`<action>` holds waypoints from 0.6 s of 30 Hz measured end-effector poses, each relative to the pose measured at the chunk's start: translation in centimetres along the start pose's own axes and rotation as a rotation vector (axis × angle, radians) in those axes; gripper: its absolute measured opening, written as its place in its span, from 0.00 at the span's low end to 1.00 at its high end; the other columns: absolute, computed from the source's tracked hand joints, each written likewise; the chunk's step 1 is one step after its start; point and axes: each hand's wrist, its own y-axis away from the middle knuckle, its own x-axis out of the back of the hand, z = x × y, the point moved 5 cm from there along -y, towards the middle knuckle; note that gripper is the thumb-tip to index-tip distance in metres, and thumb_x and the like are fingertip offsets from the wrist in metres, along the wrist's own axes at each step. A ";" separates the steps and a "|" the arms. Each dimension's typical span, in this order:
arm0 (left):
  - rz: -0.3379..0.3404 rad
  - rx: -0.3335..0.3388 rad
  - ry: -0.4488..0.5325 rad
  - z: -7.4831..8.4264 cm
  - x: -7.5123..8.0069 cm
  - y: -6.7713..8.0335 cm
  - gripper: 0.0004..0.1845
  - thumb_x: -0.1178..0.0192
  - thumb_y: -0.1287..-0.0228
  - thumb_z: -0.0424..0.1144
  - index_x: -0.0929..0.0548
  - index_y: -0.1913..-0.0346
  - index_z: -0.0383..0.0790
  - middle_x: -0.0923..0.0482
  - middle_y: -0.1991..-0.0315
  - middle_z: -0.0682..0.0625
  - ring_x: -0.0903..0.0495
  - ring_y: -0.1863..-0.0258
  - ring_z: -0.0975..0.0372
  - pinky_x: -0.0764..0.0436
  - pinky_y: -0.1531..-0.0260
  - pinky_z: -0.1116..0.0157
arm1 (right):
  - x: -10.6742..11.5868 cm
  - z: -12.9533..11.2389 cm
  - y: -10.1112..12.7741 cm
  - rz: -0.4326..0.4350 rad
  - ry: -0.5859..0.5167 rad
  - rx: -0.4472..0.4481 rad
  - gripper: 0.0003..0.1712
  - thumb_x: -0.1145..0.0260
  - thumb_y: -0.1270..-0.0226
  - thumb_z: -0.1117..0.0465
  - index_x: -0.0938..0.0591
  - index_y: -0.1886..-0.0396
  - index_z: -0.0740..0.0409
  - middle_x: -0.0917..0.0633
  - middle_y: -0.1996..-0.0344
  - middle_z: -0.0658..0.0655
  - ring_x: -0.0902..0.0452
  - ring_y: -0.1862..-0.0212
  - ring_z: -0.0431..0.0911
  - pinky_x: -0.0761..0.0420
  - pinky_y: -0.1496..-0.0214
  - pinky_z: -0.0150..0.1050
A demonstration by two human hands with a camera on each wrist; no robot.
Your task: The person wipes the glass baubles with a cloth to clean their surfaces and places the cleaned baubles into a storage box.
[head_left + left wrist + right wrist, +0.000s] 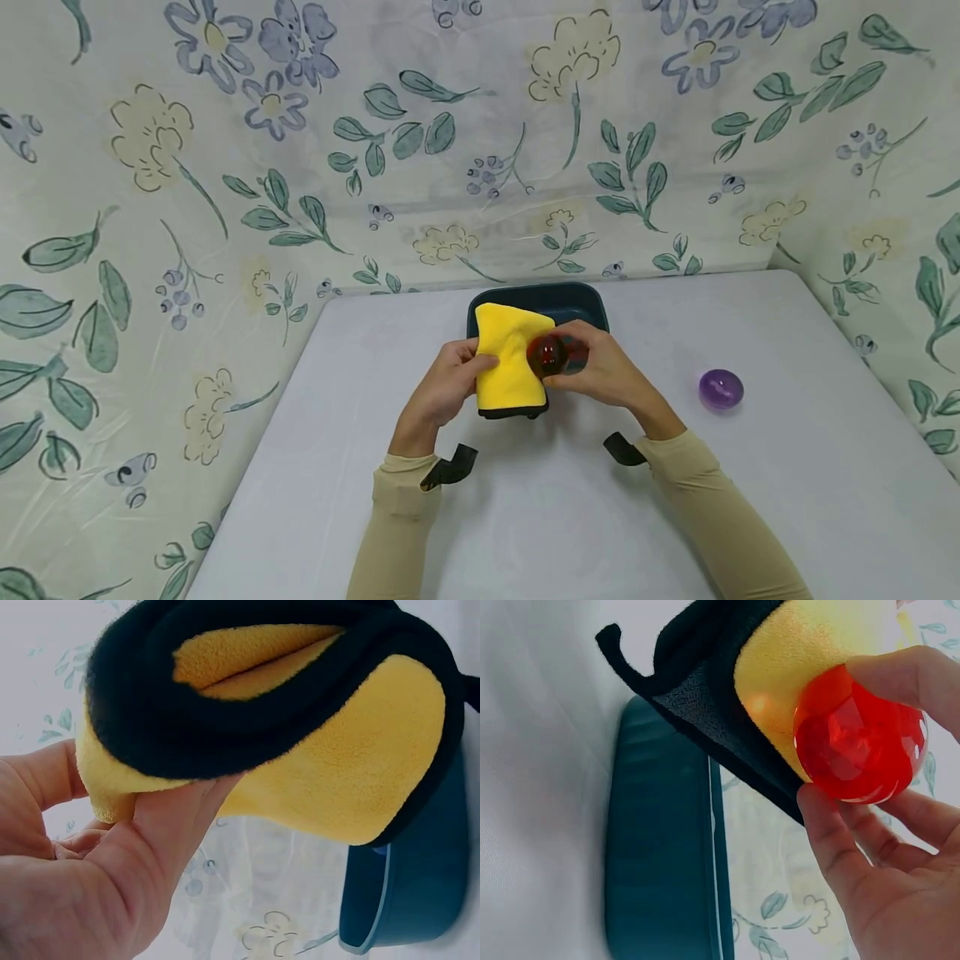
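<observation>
Here, pinching soft yellow cloth point(504, 379) in left hand point(448, 379), likely slippery red ball point(859, 746), best cupped around middle, in right hand point(603, 371).

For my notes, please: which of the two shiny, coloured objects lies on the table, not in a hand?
The purple object lies on the white table, right of the dark container. The red object differs in colour and is held by the right hand.

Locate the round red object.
In the head view, the round red object is right of center, held by the right hand at the right edge of the yellow cloth, near the teal tray.
</observation>
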 end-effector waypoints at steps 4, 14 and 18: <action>0.002 -0.001 -0.004 0.1 0.1 0.0 0.22 0.50 0.22 0.34 0.29 0.31 0.28 0.21 0.41 0.35 0.15 0.55 0.60 0.12 0.46 0.58 | 0.1 0.0 0.0 -0.025 -0.031 0.020 0.35 0.19 0.47 0.62 0.19 0.38 0.59 0.18 0.42 0.59 0.20 0.47 0.52 0.15 0.38 0.52; 0.009 -0.014 -0.035 -0.1 0.2 -0.1 0.22 0.50 0.21 0.35 0.28 0.32 0.25 0.20 0.43 0.34 0.15 0.57 0.60 0.12 0.46 0.58 | 0.1 -0.5 0.2 -0.099 -0.088 0.050 0.37 0.20 0.46 0.64 0.20 0.34 0.57 0.19 0.42 0.59 0.21 0.45 0.53 0.17 0.38 0.52; 0.017 -0.017 -0.043 0.0 0.2 0.0 0.22 0.50 0.22 0.34 0.28 0.32 0.25 0.20 0.44 0.33 0.15 0.57 0.60 0.12 0.47 0.58 | 0.1 -0.7 0.3 -0.089 -0.075 0.067 0.37 0.20 0.46 0.64 0.20 0.34 0.57 0.18 0.43 0.59 0.21 0.46 0.53 0.17 0.38 0.52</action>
